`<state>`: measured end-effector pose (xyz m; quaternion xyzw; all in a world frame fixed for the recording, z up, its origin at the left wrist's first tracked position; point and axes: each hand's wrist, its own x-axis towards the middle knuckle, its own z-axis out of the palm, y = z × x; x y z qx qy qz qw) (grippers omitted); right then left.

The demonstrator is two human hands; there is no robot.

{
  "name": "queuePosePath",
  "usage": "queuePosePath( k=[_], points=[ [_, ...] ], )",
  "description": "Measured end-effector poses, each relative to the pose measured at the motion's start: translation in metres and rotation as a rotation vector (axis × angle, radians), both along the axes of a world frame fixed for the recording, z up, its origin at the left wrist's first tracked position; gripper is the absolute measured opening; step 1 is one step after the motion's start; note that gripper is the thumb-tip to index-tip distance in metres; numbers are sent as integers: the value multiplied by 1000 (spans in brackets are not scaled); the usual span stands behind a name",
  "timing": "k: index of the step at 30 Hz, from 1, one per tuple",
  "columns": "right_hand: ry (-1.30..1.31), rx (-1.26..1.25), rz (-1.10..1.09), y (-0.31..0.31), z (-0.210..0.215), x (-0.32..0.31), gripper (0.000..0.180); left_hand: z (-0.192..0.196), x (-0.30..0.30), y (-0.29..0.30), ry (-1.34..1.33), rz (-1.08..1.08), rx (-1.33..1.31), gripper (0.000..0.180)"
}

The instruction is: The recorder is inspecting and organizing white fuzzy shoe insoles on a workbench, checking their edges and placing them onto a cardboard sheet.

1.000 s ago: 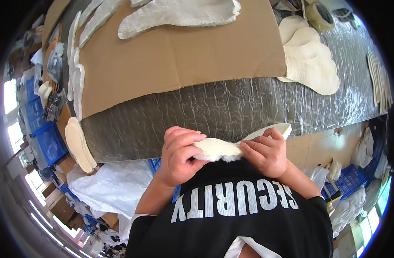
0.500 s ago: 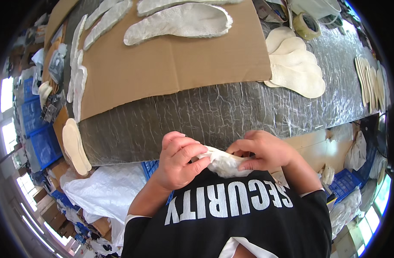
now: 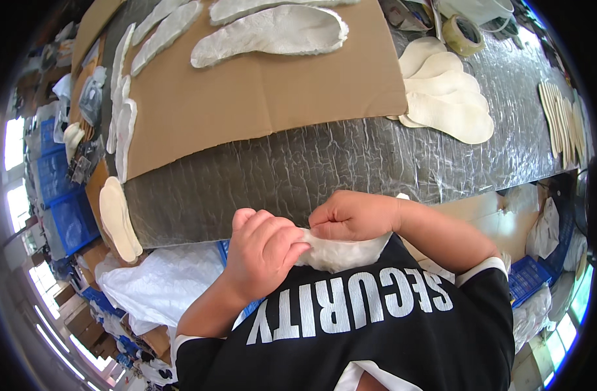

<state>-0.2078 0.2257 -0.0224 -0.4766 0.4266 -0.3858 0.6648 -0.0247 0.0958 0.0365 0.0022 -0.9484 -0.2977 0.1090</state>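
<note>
The fleece piece [image 3: 344, 255] I am watching sits between the two hands, just in front of the chest and by the near table edge. My left hand [image 3: 264, 251] has its left end in a narrow pinch, thumb against curled fingers. My right hand [image 3: 357, 215] is folded into a loose fist over its upper edge; the fingertips are hidden, so I cannot tell whether they pinch it or only press.

I read the step in hand as working that edge by feel, one hand steadying while the other bears on it. From here I judge the next move calls for a firm left pinch and light right-hand pressure, since something this soft would likely buckle or twist.

The held piece is white, fluffy along its lower side, and bowed. Beyond the grip spreads the dark, crinkled, shiny table covering [image 3: 246, 176], then a flat brown cardboard sheet [image 3: 266, 98] with a faint crease. On it, farther out, lies a fleece insole [image 3: 272, 32], smooth-faced with a fuzzy rim. Out to the right of the grip, smooth cream insoles [image 3: 451, 111] fan over one another, near a tape roll [image 3: 463, 36]. Left of the grip lie a wrinkled white plastic sheet [image 3: 148, 280] and slim cream soles [image 3: 118, 218], overlapping.
</note>
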Motion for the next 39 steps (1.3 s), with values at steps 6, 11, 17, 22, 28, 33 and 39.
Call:
queuePosePath(
  k=[6, 11, 17, 22, 28, 33, 39],
  points=[
    [138, 58, 120, -2, 14, 10, 25, 24, 5, 6, -305, 7, 28, 25],
    [217, 43, 87, -2, 20, 13, 22, 24, 10, 11, -297, 16, 35, 23],
    [290, 4, 3, 3, 17, 20, 21, 27, 14, 17, -359, 35, -12, 19],
    [318, 14, -2, 6, 13, 27, 19, 23, 21, 20, -422, 19, 26, 16],
    [368, 31, 2, 6, 18, 31, 18, 27, 17, 15, -334, -231, -5, 11],
    [376, 114, 6, 9, 24, 29, 18, 24, 24, 20, -233, -134, -55, 11],
    [254, 37, -107, 24, 33, 26, 12, 15, 29, 30, -138, 138, 61, 21]
  ],
)
